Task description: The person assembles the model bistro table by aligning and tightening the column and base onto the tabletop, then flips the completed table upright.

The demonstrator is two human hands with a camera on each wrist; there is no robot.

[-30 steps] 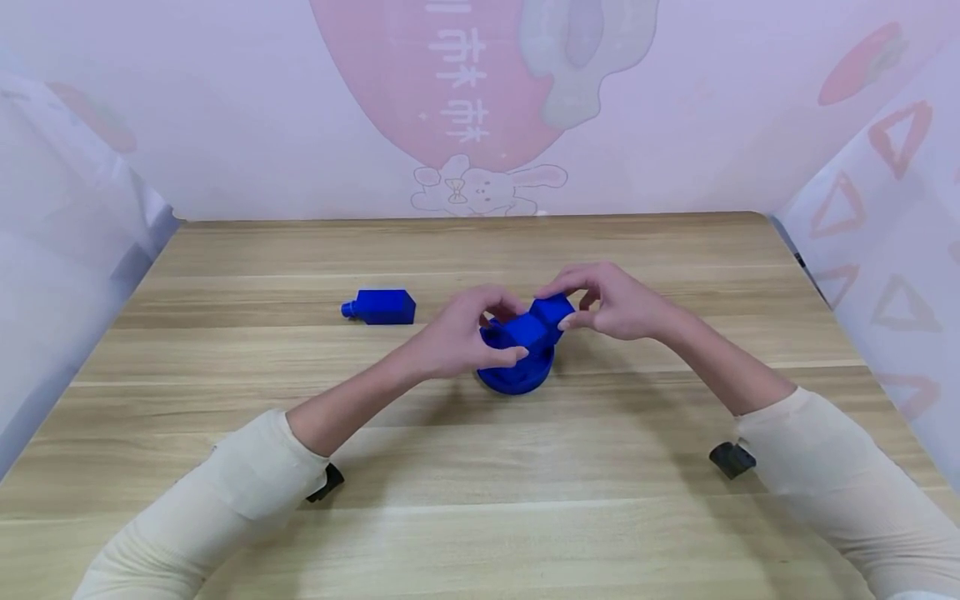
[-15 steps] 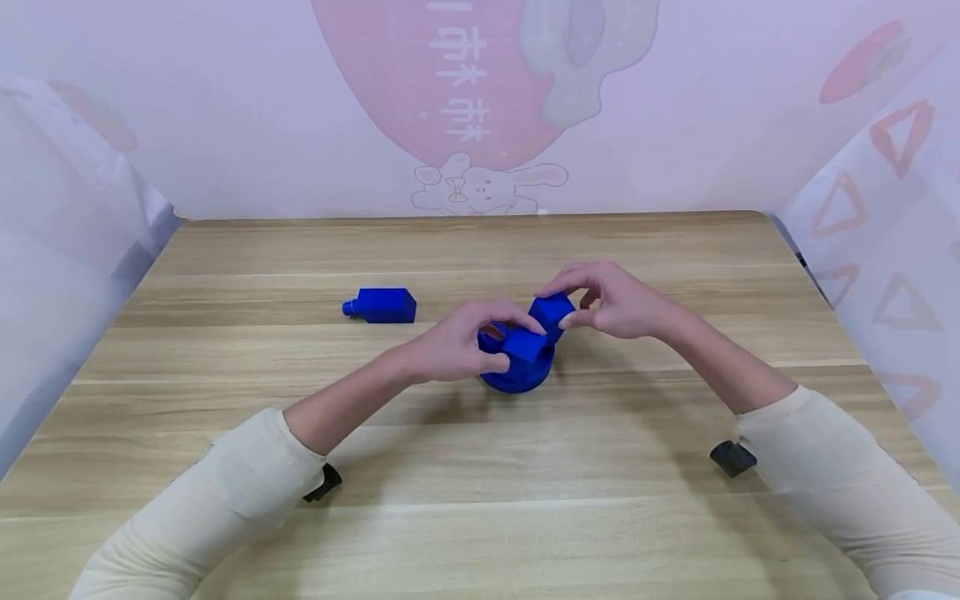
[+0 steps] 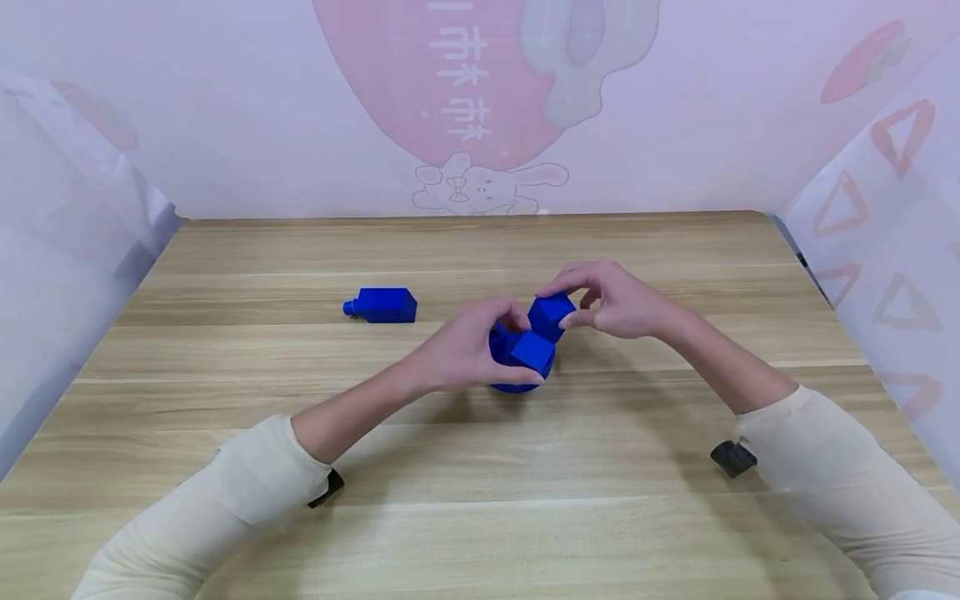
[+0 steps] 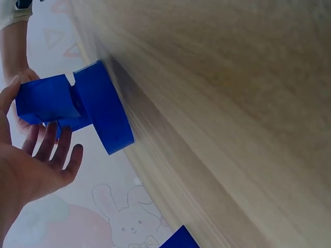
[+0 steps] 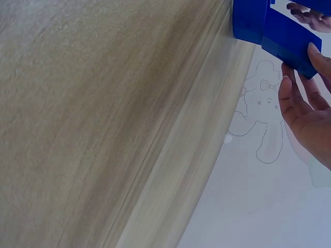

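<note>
A round blue base (image 3: 513,388) sits on the table, with two square-ended blue blocks standing in it. My left hand (image 3: 474,343) reaches round the nearer blue block (image 3: 534,353), thumb on the near side and fingers on the far side. In the left wrist view the thumb touches one corner of that block, and the fingertips lie against its other side. My right hand (image 3: 613,305) pinches the farther blue block (image 3: 551,315) between thumb and fingers. The blocks' lower ends are hidden in the base (image 4: 106,108).
Left of the base, a blue bottle-shaped piece (image 3: 386,306) with a square body and narrow neck lies on its side. The wooden table (image 3: 480,500) ends at a printed white back sheet (image 3: 262,125). Black wrist mounts (image 3: 732,459) hang under the sleeves.
The nearer block has turned and shifted slightly toward the near right. My left fingers closed on it half a second ago, then moved round it into a wider hold. The right hand stays still.
</note>
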